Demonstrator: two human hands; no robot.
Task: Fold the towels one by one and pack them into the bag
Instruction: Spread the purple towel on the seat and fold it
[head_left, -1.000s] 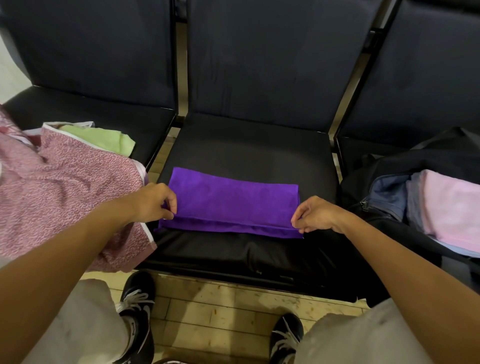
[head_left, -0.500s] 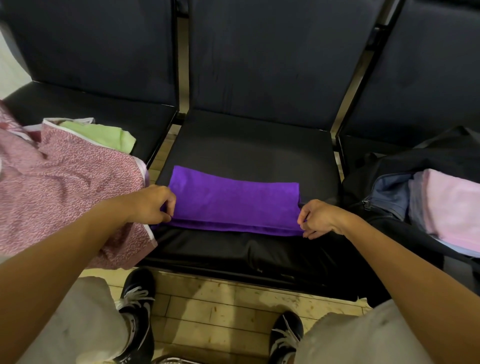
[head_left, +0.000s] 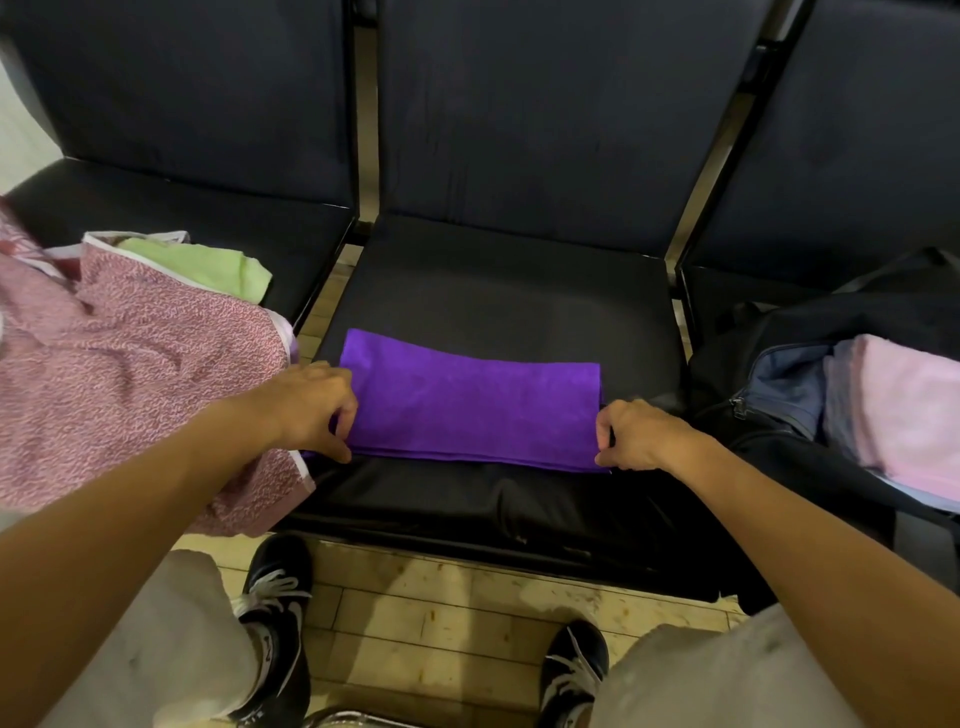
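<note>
A purple towel (head_left: 470, 408) lies folded into a long strip on the middle black seat (head_left: 504, 306). My left hand (head_left: 311, 410) pinches its left end with curled fingers. At the strip's right end my right hand (head_left: 636, 436) pinches the near corner. An open dark bag (head_left: 779, 384) sits on the right seat, with a folded pink towel (head_left: 904, 410) inside it. On the left seat lie a red-patterned towel (head_left: 130, 374) and a light green towel (head_left: 208, 267) behind it.
Black seat backs rise behind all three seats, with metal frame bars between them. Below the seat edge are a wooden floor (head_left: 441, 613), my two black shoes and my light trouser legs.
The towel strip has been folded once more and lies narrower. Both hands slid outward to its two ends; the right hand moved right to the corner.
</note>
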